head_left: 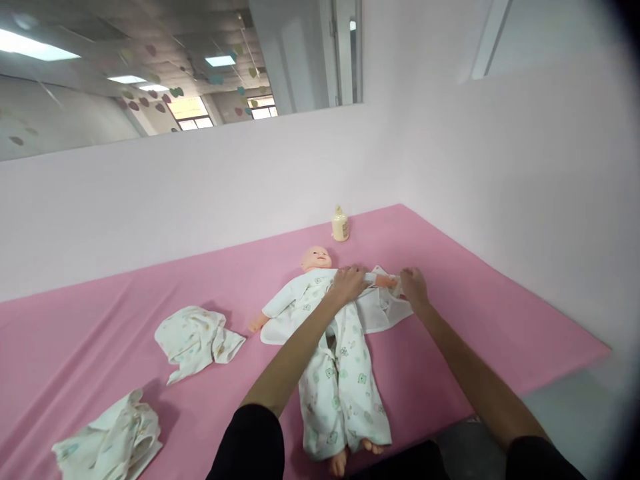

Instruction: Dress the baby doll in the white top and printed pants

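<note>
A baby doll (pixel 316 259) lies on its back on the pink-covered table, head toward the wall. It wears patterned baby trousers (pixel 345 380), and a white baby shirt (pixel 286 300) is spread open beneath and around its upper body. One sleeve covers the doll's arm on the left side. On the right side, part of the other forearm (pixel 385 282) shows bare. My left hand (pixel 350 283) grips the shirt near the doll's shoulder, fingers curled. My right hand (pixel 414 287) pinches the white shirt's fabric beside the doll's hand, which is mostly hidden.
Two crumpled patterned baby garments, one (pixel 197 339) nearer the doll and one (pixel 113 440) at the front left, lie on the pink sheet (pixel 440 360). A cream pump bottle (pixel 340 225) stands behind the doll's head. White walls (pixel 525 187) border the table at the back and right.
</note>
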`<state>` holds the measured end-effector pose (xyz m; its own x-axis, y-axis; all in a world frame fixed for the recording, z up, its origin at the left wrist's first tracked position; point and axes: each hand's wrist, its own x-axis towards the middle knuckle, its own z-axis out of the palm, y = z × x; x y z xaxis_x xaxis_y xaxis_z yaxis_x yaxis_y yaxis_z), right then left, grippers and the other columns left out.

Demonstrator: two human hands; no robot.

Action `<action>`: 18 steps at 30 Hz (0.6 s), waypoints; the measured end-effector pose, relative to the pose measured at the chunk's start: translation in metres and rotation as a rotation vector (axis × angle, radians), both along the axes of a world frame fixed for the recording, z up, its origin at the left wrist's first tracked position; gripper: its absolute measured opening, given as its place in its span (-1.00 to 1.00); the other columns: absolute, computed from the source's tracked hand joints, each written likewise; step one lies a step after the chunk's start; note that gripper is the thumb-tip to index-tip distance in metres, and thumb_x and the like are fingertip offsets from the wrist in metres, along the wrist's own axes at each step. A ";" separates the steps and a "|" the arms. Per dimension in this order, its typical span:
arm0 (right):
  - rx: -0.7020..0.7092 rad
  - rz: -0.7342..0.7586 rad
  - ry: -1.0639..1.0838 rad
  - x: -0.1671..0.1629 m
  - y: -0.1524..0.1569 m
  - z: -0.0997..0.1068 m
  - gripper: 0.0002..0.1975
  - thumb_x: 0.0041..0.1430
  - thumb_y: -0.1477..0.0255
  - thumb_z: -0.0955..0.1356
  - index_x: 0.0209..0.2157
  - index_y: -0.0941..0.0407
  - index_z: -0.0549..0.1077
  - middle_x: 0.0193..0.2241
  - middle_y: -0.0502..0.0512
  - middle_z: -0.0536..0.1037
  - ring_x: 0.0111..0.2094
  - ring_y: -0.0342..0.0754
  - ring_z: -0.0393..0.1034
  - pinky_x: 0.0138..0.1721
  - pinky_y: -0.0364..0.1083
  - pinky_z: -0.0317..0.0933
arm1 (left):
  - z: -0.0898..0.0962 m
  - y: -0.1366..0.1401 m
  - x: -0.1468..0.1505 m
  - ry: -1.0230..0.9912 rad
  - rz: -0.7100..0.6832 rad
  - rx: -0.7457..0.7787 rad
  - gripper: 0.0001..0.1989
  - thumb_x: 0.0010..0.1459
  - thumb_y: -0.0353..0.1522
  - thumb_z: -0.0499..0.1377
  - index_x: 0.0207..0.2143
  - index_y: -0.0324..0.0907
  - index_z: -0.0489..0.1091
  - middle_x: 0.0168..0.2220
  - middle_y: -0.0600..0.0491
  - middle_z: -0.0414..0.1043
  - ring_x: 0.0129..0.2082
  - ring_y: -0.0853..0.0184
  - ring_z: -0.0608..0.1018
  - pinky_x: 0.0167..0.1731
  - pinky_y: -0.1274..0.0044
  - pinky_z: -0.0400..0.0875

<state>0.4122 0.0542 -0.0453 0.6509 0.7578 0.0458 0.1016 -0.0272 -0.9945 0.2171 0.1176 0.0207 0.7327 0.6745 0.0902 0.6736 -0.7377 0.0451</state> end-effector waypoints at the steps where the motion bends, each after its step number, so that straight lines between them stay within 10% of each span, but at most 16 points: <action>1: 0.017 -0.032 -0.048 -0.005 -0.007 0.006 -0.79 0.05 0.31 0.29 -0.27 0.09 0.40 -0.18 0.20 0.53 -0.08 0.11 0.39 -0.06 0.05 0.28 | 0.003 -0.006 -0.012 -0.051 0.006 0.022 -0.57 0.37 -0.14 -0.01 0.13 -0.18 0.34 0.08 -0.14 0.40 0.10 0.10 0.44 0.14 0.29 0.23; 6: 0.016 0.264 -0.233 -0.045 -0.036 0.023 -0.73 0.16 0.20 0.29 -0.29 0.09 0.46 -0.24 0.14 0.55 -0.21 0.05 0.42 -0.12 0.00 0.26 | 0.003 -0.044 -0.105 -0.480 0.234 0.157 -0.67 0.37 -0.22 0.00 0.02 -0.18 0.41 -0.02 -0.09 0.46 0.04 0.13 0.43 0.12 0.28 0.26; 10: -0.008 0.496 -0.227 -0.073 -0.031 0.015 -0.72 0.19 0.18 0.28 -0.38 0.09 0.46 -0.36 0.08 0.55 -0.29 0.02 0.41 -0.21 -0.03 0.25 | -0.009 -0.068 -0.161 -0.604 0.477 -0.099 -0.70 0.33 -0.19 0.03 -0.15 -0.16 0.47 -0.12 -0.05 0.47 -0.13 0.19 0.50 -0.08 0.33 0.40; 18: -0.094 0.514 -0.122 -0.100 -0.010 -0.002 -0.71 0.15 0.17 0.32 -0.28 0.07 0.53 -0.23 0.09 0.60 -0.14 0.07 0.43 -0.06 0.02 0.24 | -0.028 -0.060 -0.163 -0.740 0.557 -0.201 -0.62 0.33 -0.21 -0.02 -0.01 -0.23 0.44 0.01 -0.13 0.44 -0.03 0.19 0.50 0.02 0.33 0.37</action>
<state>0.3118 0.0438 -0.0473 0.1892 0.9818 0.0141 0.2401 -0.0324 -0.9702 0.0546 0.0577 -0.0072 0.1043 0.9634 0.2470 0.6760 -0.2508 0.6929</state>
